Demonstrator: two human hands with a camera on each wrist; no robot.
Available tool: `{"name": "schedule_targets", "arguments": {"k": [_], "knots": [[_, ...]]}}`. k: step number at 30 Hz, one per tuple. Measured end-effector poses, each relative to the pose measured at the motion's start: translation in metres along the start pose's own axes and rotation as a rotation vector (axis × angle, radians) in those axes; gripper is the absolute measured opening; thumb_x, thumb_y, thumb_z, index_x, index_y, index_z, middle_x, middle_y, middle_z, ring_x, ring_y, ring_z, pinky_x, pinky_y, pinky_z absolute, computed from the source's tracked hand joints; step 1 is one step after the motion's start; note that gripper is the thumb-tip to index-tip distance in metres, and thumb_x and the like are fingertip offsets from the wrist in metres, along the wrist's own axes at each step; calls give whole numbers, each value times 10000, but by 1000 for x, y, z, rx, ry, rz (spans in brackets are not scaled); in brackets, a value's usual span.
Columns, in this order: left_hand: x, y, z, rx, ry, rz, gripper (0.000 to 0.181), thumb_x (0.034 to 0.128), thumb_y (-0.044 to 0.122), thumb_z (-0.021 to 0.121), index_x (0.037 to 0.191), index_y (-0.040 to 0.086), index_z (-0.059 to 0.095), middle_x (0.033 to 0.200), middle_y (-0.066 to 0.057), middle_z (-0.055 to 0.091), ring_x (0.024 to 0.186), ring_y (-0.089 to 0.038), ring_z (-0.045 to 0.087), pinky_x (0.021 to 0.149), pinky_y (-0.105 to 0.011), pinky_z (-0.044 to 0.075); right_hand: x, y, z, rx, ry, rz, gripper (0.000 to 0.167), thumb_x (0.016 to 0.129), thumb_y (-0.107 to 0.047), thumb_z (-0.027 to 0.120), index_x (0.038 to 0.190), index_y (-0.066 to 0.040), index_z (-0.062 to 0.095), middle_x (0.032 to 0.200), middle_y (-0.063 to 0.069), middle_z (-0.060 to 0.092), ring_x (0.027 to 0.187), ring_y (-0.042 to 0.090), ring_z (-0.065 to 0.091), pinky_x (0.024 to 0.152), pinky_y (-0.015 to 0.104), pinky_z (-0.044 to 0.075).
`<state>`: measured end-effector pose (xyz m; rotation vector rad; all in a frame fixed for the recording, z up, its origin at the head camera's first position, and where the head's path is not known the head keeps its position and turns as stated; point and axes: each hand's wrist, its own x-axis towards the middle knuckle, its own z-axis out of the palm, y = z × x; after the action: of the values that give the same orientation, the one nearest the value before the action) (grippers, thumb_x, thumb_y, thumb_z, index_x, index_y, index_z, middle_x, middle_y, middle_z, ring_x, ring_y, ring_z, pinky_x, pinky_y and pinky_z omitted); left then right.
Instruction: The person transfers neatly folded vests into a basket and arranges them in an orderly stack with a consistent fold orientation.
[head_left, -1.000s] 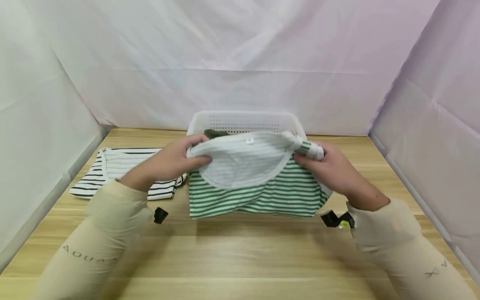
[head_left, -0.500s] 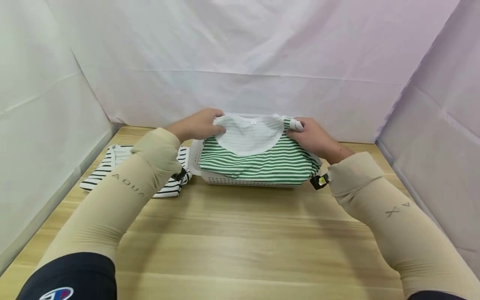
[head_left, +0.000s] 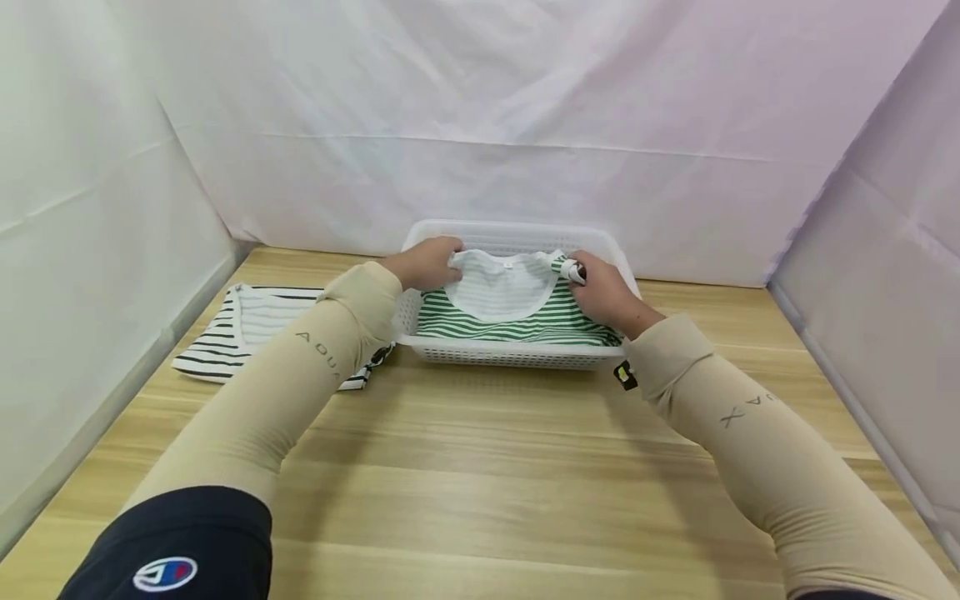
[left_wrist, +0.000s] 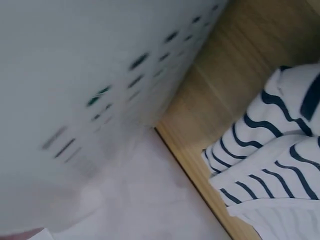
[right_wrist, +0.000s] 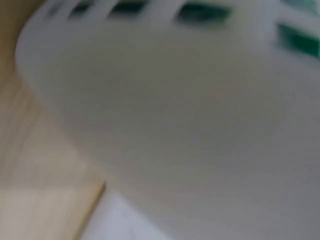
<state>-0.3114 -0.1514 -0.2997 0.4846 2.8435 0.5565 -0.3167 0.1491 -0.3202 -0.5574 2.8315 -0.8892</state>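
A green-and-white striped shirt (head_left: 487, 327), folded with its white neckline facing up, lies inside a white plastic basket (head_left: 510, 352). My left hand (head_left: 429, 263) pinches the shirt near the left end of the neckline, reaching over the basket's left rim. At the other end, my right hand (head_left: 602, 287) grips the rolled shoulder part of the shirt, just inside the right rim. Both wrist views are mostly filled by the basket's outer wall (left_wrist: 75, 100), and the fingers are hardly visible there.
Left of the basket, a white shirt with black stripes (head_left: 262, 317) lies folded on the wooden table (head_left: 480, 467), partly behind my left forearm. White cloth walls (head_left: 525, 108) stand behind the table and at both sides.
Both hands have carried the green-striped shirt forward and lowered it into the basket. Its front edge, which hung over the basket's front, is now inside the rim. The black-striped shirt has stayed put.
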Motion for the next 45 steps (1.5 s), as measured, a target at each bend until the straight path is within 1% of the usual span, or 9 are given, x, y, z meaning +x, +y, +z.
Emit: {"name": "schedule_targets", "arguments": {"k": [8, 13, 20, 23, 27, 32, 38, 42, 45], "knots": [[8, -3, 15, 29, 68, 35, 414, 1004, 127, 564, 1387, 11, 458, 1307, -180, 602, 1126, -288, 606, 966, -431, 485, 3, 6, 5, -61, 50, 21, 524, 1018, -51, 482, 1516, -61, 321, 1296, 262, 582, 974, 351, 622, 763, 438, 474], [11, -6, 27, 166, 36, -18, 596, 941, 107, 648, 1478, 79, 393, 1424, -170, 548, 1220, -318, 590, 1016, -451, 485, 6, 6, 10, -168, 4, 9, 656, 966, -27, 557, 1546, -79, 256, 1422, 277, 481, 1199, 387, 554, 951, 517, 479], [7, 6, 31, 422, 100, 74, 494, 928, 237, 700, 1393, 166, 551, 1404, -144, 530, 1311, -364, 498, 1023, -583, 438, -4, 9, 14, -544, 34, -320, 513, 905, -125, 710, 1398, -105, 570, 1600, 226, 287, 1469, 451, 265, 1125, 645, 318], [-4, 14, 23, 365, 185, 167, 335, 961, 237, 656, 1287, 159, 647, 1340, -103, 591, 1262, -337, 539, 1002, -572, 444, -7, 9, 16, -550, -12, -409, 374, 910, -125, 703, 1281, -91, 669, 1507, 201, 466, 1402, 421, 410, 1110, 601, 371], [-30, 7, 8, 243, 400, 249, 237, 959, 179, 632, 1186, 144, 691, 1238, -71, 665, 1191, -308, 577, 1018, -547, 426, -7, 3, 16, -414, -227, -396, 379, 974, -201, 643, 1312, -30, 638, 1362, 188, 614, 1298, 391, 543, 1075, 548, 433], [-74, -35, -4, 82, 573, 146, 211, 962, 112, 590, 1146, 72, 686, 1190, -117, 679, 1196, -331, 570, 1062, -526, 406, -7, -3, 14, -340, -410, -298, 540, 1024, -343, 549, 1449, -13, 500, 1476, 214, 511, 1400, 419, 433, 1148, 560, 348], [-120, -99, 11, 104, 337, -81, 345, 1004, 213, 539, 1298, 45, 604, 1349, -219, 581, 1270, -416, 517, 1057, -593, 407, -4, -6, 13, -363, -477, -224, 581, 1040, -377, 508, 1508, -42, 426, 1565, 233, 382, 1461, 437, 324, 1185, 579, 278], [-143, -130, 27, 134, 94, -142, 566, 1001, 343, 571, 1473, 57, 444, 1496, -323, 386, 1340, -544, 403, 1060, -687, 363, -6, -7, 12, -365, -522, -172, 595, 1052, -388, 476, 1539, -61, 376, 1607, 240, 291, 1489, 442, 257, 1201, 586, 236], [-154, -143, 39, 128, 1, -174, 712, 997, 467, 554, 1549, 77, 331, 1547, -360, 266, 1386, -589, 291, 1073, -731, 305, -7, -9, 13, -376, -532, -169, 597, 1058, -386, 457, 1544, -54, 361, 1614, 250, 262, 1494, 452, 231, 1203, 596, 219]]}}
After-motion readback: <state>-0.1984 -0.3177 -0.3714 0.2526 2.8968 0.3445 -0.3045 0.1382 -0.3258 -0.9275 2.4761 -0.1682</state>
